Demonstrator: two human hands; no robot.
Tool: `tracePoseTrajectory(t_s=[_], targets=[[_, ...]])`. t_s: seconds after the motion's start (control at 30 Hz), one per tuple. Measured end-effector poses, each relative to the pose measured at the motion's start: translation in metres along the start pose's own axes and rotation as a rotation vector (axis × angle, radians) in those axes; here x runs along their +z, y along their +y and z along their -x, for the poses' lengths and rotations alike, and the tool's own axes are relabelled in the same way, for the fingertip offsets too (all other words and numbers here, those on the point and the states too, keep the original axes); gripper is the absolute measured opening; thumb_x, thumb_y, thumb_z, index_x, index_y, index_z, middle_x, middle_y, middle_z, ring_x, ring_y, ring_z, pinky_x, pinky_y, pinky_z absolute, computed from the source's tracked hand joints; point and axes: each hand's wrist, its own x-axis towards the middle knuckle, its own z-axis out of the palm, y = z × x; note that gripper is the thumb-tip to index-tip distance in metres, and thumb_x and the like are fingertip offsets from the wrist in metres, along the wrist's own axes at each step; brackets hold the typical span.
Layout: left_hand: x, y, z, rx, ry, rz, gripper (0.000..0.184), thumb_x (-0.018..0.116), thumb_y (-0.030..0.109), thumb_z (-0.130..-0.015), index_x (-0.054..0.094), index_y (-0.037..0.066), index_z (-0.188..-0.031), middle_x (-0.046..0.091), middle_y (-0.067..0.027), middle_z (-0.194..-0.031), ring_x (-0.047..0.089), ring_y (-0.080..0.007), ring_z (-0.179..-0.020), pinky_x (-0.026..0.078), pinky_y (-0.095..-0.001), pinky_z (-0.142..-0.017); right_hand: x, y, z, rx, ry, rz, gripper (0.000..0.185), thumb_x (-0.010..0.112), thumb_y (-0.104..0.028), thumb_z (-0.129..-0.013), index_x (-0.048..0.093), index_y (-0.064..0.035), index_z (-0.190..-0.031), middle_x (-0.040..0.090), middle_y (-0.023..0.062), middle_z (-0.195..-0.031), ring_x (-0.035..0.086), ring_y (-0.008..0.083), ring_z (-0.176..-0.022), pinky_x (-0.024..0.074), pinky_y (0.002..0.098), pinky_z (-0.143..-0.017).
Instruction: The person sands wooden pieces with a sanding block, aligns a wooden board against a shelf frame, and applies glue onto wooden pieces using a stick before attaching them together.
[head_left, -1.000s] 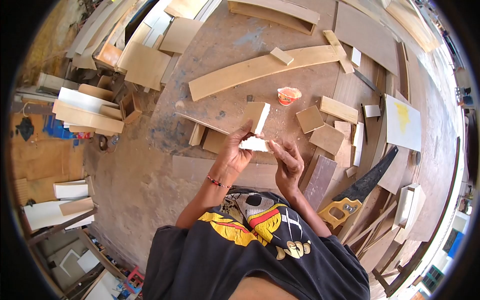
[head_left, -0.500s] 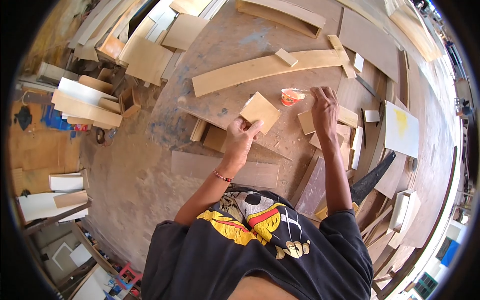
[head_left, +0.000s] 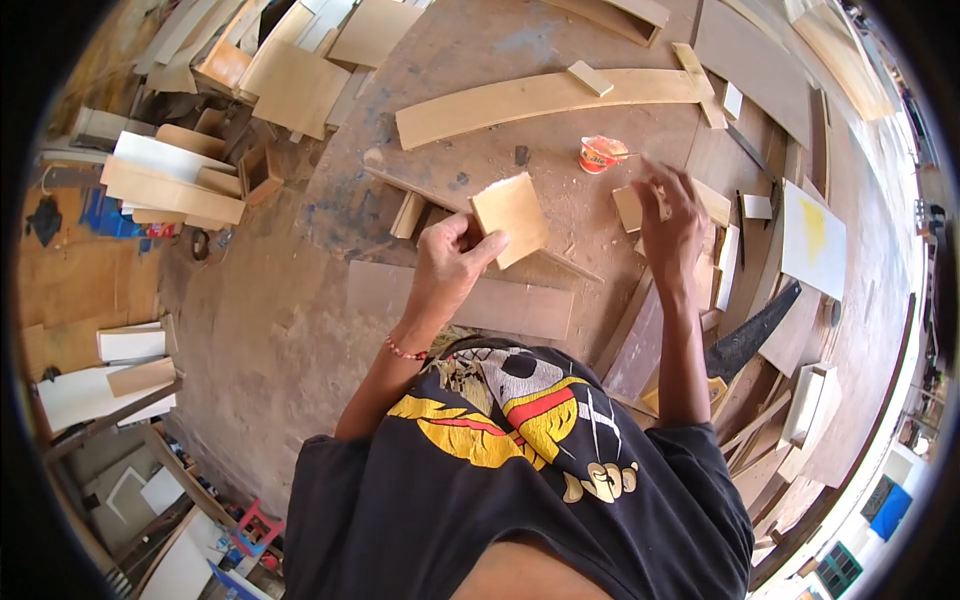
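My left hand [head_left: 447, 262] pinches a small square piece of plywood [head_left: 512, 220] by its lower left edge, thumb on the face. A ragged whitish coating shows along the piece's top edge. Beyond it, on the worktable, stands a red and white plastic cup [head_left: 596, 155] with orange-pink matter inside. A thin stick [head_left: 624, 155] pokes out of the cup's right side. Just right of the stick is my right hand [head_left: 672, 215], its fingers apart and slightly blurred, with nothing visible in them.
A long curved board [head_left: 530, 105] lies behind the cup, a small block [head_left: 590, 78] on it. Offcuts and a handsaw [head_left: 752, 335] lie to the right. At the left, more panels [head_left: 300, 88] are stacked. A loose flat board [head_left: 460, 300] lies near my body.
My right hand has let go of the stick, which now rests in the cup, and has opened and lowered. The left hand has tilted the plywood piece. The whole view has shifted slightly.
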Motion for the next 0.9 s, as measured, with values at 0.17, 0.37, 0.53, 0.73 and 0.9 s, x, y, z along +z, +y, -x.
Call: tracePoseTrajectory(t_s=[0.17,0.37,0.53,0.73,0.9], targets=[[-0.016,-0.012,0.03,-0.071,-0.055,-0.084,0.014,0.066,0.011,-0.078,0.062,-0.002,-0.08,0.056,0.0031,-0.064,0.044,-0.002,-0.056,0.034,-0.0193,-0.05,-0.026,-0.055,0.055,0.108,-0.086,-0.268,0.016,0.066,0.0,-0.074,0.066,-0.0032,-0.09,0.063,0.0124,-0.084,0.062,0.0255,-0.074,0.0491,0.032,-0.065],[-0.019,-0.038,0.047,-0.072,-0.086,-0.304,0.015,0.067,0.01,-0.077,0.061,-0.003,-0.081,0.059,-0.0057,-0.065,0.053,-0.0088,-0.058,0.042,-0.0244,-0.054,-0.006,-0.048,0.116,0.227,-0.203,-0.32,0.014,0.065,0.001,-0.075,0.067,-0.0028,-0.088,0.064,0.0125,-0.082,0.062,0.0217,-0.071,0.048,0.0295,-0.06],[-0.022,-0.045,0.055,0.046,-0.04,-0.631,0.018,0.068,0.007,-0.073,0.062,-0.003,-0.087,0.059,-0.0136,-0.08,0.06,-0.0239,-0.067,0.046,-0.0308,-0.06,-0.001,-0.034,0.143,0.315,-0.23,-0.245,0.012,0.068,-0.005,-0.075,0.067,-0.002,-0.087,0.063,0.011,-0.071,0.06,0.0196,-0.061,0.0459,0.0288,-0.054],[-0.022,-0.062,0.065,0.132,-0.026,-0.628,0.019,0.067,-0.004,-0.07,0.064,0.0,-0.088,0.058,-0.0103,-0.082,0.06,-0.0216,-0.076,0.047,-0.0303,-0.064,0.0,-0.032,0.154,0.498,-0.143,-0.229,0.018,0.072,-0.014,-0.074,0.062,-0.0001,-0.075,0.059,0.011,-0.062,0.054,0.0177,-0.05,0.0426,0.0284,-0.049],[-0.021,-0.07,0.074,0.147,-0.006,-0.506,0.019,0.066,-0.005,-0.071,0.064,-0.002,-0.09,0.058,-0.0079,-0.082,0.059,-0.0159,-0.071,0.047,-0.0269,-0.063,0.004,-0.03,0.155,0.458,-0.114,-0.173,0.017,0.071,-0.013,-0.075,0.06,-0.0002,-0.073,0.058,0.0116,-0.06,0.053,0.018,-0.05,0.0422,0.0289,-0.049]])
